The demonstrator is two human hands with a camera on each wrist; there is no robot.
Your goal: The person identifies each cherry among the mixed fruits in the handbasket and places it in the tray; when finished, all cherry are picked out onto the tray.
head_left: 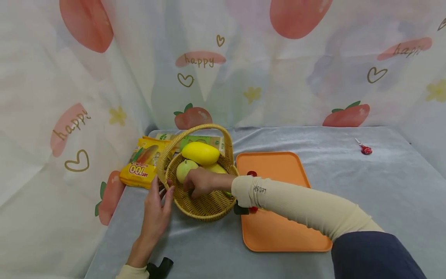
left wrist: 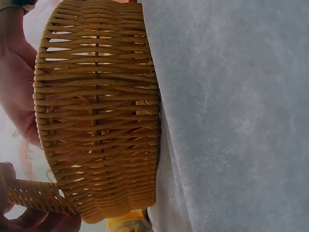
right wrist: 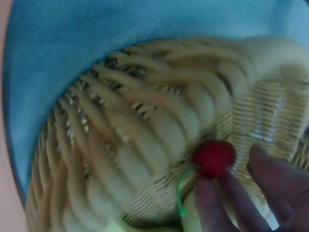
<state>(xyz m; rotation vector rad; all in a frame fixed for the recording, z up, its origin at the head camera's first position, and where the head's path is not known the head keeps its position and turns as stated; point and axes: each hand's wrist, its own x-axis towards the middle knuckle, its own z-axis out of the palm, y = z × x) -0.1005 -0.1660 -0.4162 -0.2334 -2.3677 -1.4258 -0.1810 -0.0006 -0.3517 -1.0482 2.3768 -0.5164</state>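
A woven wicker basket (head_left: 205, 211) holds a yellow mango (head_left: 200, 153), a pale green round fruit (head_left: 186, 169) and another yellow fruit partly behind my arm. With thumb and fingers around the base of the basket's handle (left wrist: 41, 195), my left hand (head_left: 156, 215) holds its left side. My right hand (head_left: 205, 182) reaches down into the basket. At its fingertips sits a red cherry (right wrist: 215, 158) with a thin green stem; in the right wrist view the thumb stands a little apart from it.
An orange tray (head_left: 285, 232) lies right of the basket, with red pieces (head_left: 252, 173) partly hidden by my forearm. Behind the basket are a yellow snack packet (head_left: 143, 162) and a green package (head_left: 209, 141). A red lollipop (head_left: 366, 149) lies at the far right.
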